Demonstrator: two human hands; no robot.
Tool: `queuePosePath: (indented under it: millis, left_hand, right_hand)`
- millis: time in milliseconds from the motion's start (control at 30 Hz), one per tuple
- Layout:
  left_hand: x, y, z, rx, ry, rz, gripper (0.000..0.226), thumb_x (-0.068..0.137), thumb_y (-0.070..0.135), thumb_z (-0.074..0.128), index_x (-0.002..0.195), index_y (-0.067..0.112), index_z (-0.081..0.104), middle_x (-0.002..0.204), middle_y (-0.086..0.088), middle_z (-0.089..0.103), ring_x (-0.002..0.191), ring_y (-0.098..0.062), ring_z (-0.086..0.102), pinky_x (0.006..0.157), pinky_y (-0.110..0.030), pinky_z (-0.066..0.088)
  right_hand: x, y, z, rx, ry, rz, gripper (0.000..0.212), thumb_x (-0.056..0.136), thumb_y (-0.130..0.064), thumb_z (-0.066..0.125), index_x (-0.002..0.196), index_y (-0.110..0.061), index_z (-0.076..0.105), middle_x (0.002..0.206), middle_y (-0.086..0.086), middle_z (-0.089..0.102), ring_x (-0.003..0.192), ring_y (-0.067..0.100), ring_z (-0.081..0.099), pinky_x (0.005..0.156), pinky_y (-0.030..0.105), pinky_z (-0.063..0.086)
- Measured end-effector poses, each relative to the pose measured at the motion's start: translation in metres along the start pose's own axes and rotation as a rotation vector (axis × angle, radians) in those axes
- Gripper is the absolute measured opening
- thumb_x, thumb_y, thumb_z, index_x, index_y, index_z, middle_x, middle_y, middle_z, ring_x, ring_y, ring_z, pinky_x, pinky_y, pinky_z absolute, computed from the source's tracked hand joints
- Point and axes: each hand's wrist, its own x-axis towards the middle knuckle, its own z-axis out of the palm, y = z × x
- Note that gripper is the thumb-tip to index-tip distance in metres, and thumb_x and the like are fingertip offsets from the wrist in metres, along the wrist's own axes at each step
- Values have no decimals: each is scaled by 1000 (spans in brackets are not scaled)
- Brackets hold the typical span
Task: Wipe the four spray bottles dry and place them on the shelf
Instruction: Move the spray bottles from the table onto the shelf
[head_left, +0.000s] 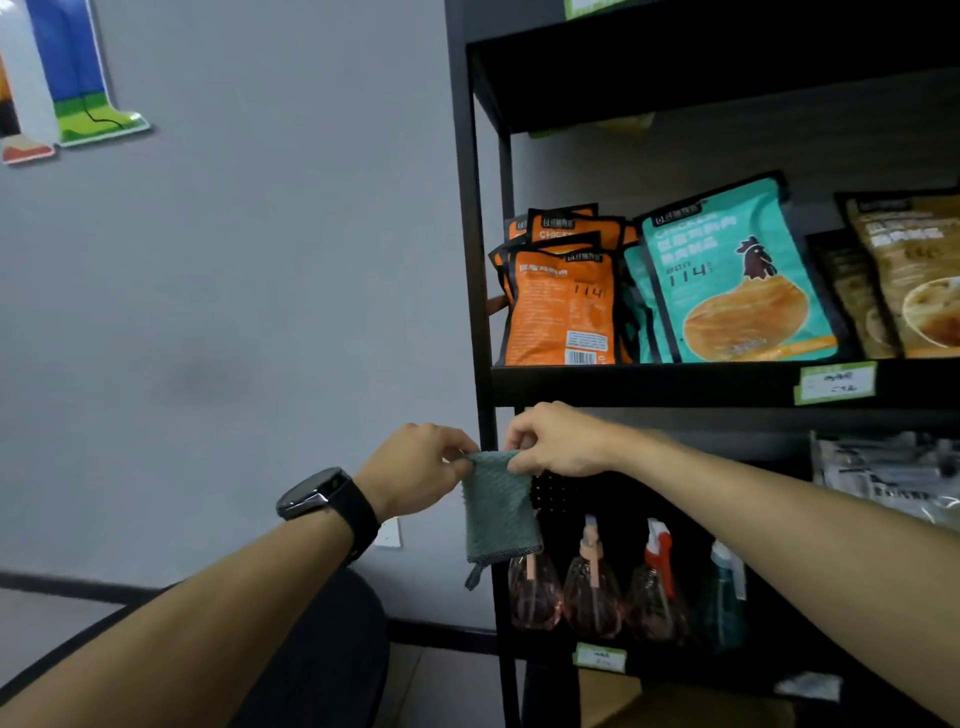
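A grey-green cloth (498, 512) hangs in front of the black shelf's left post (470, 291). My left hand (415, 470) and my right hand (558, 441) each pinch its top edge. On the lower shelf stand several spray bottles in a row: two pinkish ones with peach heads (535, 592) (592, 597), one with a red-and-white trigger (655, 597), and a teal one (722, 603). The cloth partly covers the leftmost bottle.
Orange (561, 312), teal (737, 280) and brown (914, 280) food pouches stand on the shelf above. Grey packets (893, 473) lie at the right of the lower level. A dark round seat (322, 654) is below my left arm. A grey wall is to the left.
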Motion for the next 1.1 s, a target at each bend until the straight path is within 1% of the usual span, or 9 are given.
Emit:
queuePosePath:
  millis: [133, 267, 433, 567, 600, 767, 833, 1000, 1100]
  left_hand:
    - [14, 22, 4, -32, 1, 60, 25, 100, 23, 55, 119, 23, 71, 112, 4, 73, 89, -6, 58, 81, -19, 42]
    - [24, 45, 8, -66, 2, 102, 24, 100, 22, 55, 118, 22, 70, 109, 3, 73, 92, -11, 62, 87, -26, 50]
    - [36, 70, 14, -104, -11, 177, 22, 100, 23, 56, 116, 21, 71, 110, 3, 72, 82, -5, 59, 75, -17, 45]
    - [44, 95, 19, -137, -24, 207, 23, 100, 24, 57, 118, 19, 70, 112, 1, 71, 96, -12, 63, 90, -31, 52]
    - [45, 102, 21, -143, -33, 220, 24, 100, 23, 57, 119, 18, 70, 112, 1, 71, 99, -13, 63, 92, -31, 52]
    - [55, 138, 36, -176, -56, 291, 24, 100, 21, 56, 119, 17, 70, 113, -1, 71, 94, -12, 62, 85, -23, 48]
    - [57, 152, 42, -192, -63, 314, 25, 100, 21, 56, 120, 15, 70, 114, -2, 72, 100, -14, 64, 86, -22, 48]
    - [65, 189, 63, -217, -78, 381, 23, 99, 21, 59, 117, 14, 72, 111, -3, 74, 103, -17, 66, 89, -30, 51]
    - [70, 208, 78, -220, -93, 405, 21, 97, 22, 62, 115, 17, 73, 109, -1, 76, 102, -15, 67, 83, -21, 46]
  right_hand:
    - [-18, 14, -18, -12, 18, 46, 5, 85, -21, 71, 84, -24, 66, 77, -6, 68, 74, 11, 67, 68, 24, 51]
    - [-36, 26, -35, -16, 30, 81, 4, 86, -22, 71, 85, -22, 67, 80, 0, 71, 75, 12, 68, 69, 27, 53]
    - [-61, 40, -53, 26, 64, 137, 3, 85, -19, 71, 86, -20, 69, 82, -3, 70, 67, 3, 64, 57, 15, 46]
    - [-79, 55, -66, 4, 80, 171, 3, 85, -19, 71, 86, -21, 69, 79, -6, 68, 64, 1, 62, 57, 15, 46]
    - [-84, 59, -69, -7, 78, 180, 3, 85, -20, 71, 87, -20, 69, 79, -5, 69, 65, 2, 63, 58, 17, 47]
    - [-114, 84, -86, -79, 66, 217, 4, 86, -23, 70, 89, -22, 67, 83, -1, 72, 72, 8, 66, 73, 30, 53]
    - [-127, 93, -92, -87, 59, 237, 4, 88, -24, 69, 90, -22, 66, 83, -1, 71, 73, 8, 65, 73, 29, 52]
    - [-160, 120, -103, -84, 84, 312, 5, 87, -23, 70, 89, -21, 66, 81, -2, 71, 69, 6, 63, 69, 25, 49]
    - [-180, 135, -104, -82, 110, 363, 7, 87, -24, 71, 90, -20, 67, 84, -2, 71, 74, 8, 65, 67, 24, 49]
